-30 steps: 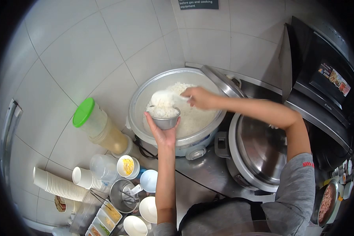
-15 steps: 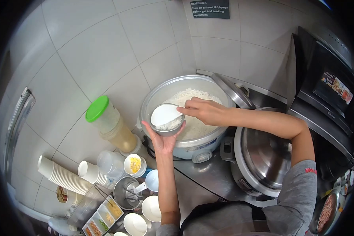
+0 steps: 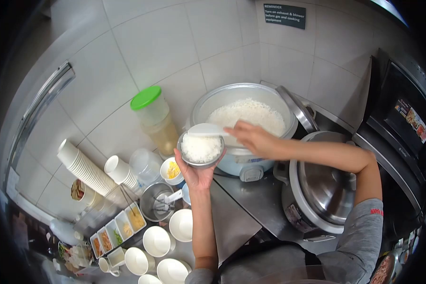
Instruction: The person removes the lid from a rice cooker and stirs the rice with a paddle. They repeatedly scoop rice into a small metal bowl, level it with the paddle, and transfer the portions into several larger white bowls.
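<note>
My left hand (image 3: 199, 173) cups a small metal bowl (image 3: 202, 164) from below, its fingers wrapped round the sides. White rice (image 3: 201, 148) fills the bowl to the top. In my right hand (image 3: 255, 138) is a white rice paddle (image 3: 207, 130), gripped by the handle, its blade at the far rim of the bowl over the rice. Right behind stands a large rice cooker (image 3: 252, 174), open, with a broad bed of cooked rice (image 3: 246, 116) inside. Its metal lid (image 3: 297, 109) leans at the right rim.
A second cooker with a closed steel lid (image 3: 327, 182) stands to the right. On the left are a green-lidded container (image 3: 146, 98), stacked paper cups (image 3: 87, 168), a steel pot (image 3: 151, 202), topping trays (image 3: 123, 225) and several white bowls (image 3: 157, 240).
The bowl has moved off the cooker's opening toward the near left. The paddle blade has shifted to the far rim, so more rice shows. My view has turned left and down.
</note>
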`<action>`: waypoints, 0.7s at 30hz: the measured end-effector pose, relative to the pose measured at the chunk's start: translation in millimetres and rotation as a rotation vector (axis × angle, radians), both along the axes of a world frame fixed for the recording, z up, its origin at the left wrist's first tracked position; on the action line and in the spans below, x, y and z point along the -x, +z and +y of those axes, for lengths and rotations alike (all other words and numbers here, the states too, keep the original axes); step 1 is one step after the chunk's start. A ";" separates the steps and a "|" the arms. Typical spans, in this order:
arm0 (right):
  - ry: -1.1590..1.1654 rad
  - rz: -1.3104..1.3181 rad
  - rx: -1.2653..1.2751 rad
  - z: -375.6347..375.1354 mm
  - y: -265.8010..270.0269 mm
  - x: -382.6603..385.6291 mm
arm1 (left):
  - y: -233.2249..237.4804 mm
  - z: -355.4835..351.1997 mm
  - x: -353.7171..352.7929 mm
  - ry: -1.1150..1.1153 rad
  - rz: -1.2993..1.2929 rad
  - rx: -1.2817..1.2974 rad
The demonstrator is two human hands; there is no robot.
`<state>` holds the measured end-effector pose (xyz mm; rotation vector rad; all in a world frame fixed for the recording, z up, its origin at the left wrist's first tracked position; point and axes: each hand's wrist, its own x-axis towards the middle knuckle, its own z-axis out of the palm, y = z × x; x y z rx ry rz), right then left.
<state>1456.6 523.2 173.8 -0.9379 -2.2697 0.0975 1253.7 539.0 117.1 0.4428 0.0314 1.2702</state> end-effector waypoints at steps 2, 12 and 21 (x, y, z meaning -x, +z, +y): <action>0.049 0.016 0.018 -30.9 -17.1 22.4 | -8.6 -11.3 12.6 0.041 0.014 0.016; -0.164 0.115 0.215 -65.6 5.7 63.8 | -143.1 -104.9 34.0 -0.078 0.140 0.318; -0.332 0.019 0.703 -122.0 -156.1 81.1 | -257.2 -144.3 41.9 0.336 0.719 0.334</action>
